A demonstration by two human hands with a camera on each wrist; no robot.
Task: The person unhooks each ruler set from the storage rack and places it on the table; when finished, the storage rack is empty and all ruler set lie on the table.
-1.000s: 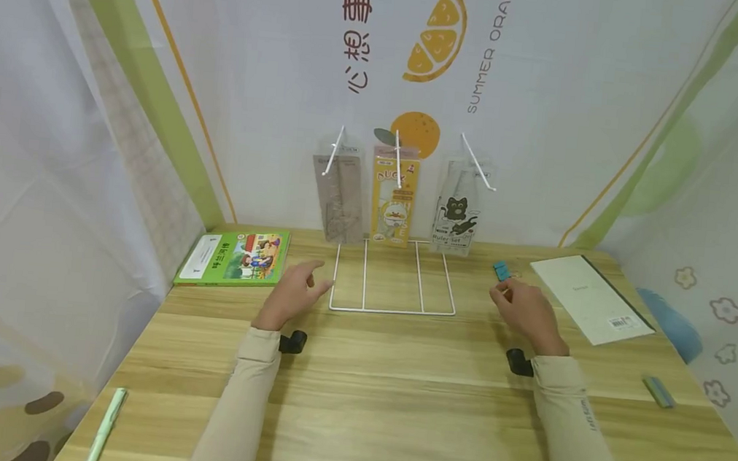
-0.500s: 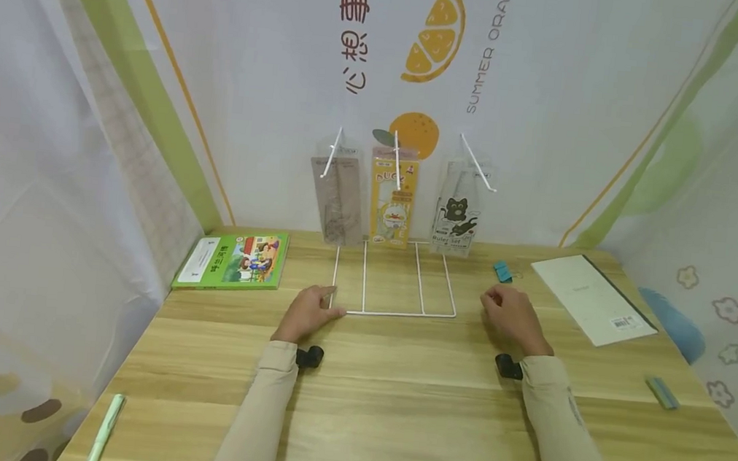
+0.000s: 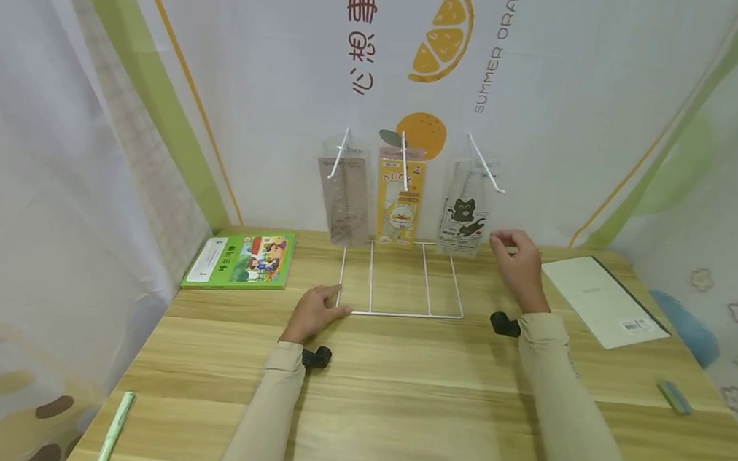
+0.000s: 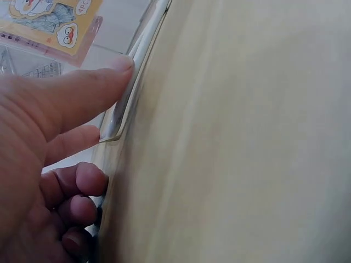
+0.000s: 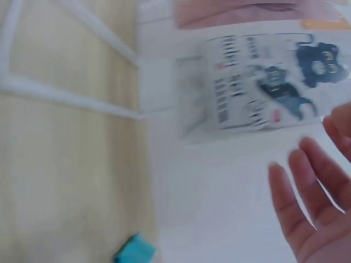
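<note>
Desk (image 3: pixel 392 423): bearing a wire rack (image 3: pixel 408 314) toward the back, a green book (image 3: pixel 241 259) off to the left and a pale pad (image 3: pixel 606 302) off to the right.
Wire rack: base stretching forward, three packets hanging from prongs above; untouched a second ago, now held at the near-left corner. Apparently being steadied rather than shifted. Impossible to tell whether raised off the desk there.
Cat packet (image 3: pixel 464 217): hanging from the right-hand prong (image 3: pixel 486 163); now nearest to the right grip (image 3: pixel 519 264), so probably the focus of the reach. Seen close but blurred from the right wrist.
Duck packet (image 3: pixel 399 218): hanging from the middle prong (image 3: pixel 404 161); lower printed part seen close only from the left wrist.
Left grip (image 3: pixel 313 314): brought onto the rack within the last second; pinching the corner between thumb and index finger. Remaining fingers loosely curled, clear only from the left wrist.
Right grip: raised within the last half second to just beside the cat packet; holding nothing, three fingers spread in the right wrist view. Contact with the packet: cannot tell.
Teal clip (image 5: pixel 135 250): visible on the desk from the right wrist, but hidden in the head view, probably behind the right grip.
</note>
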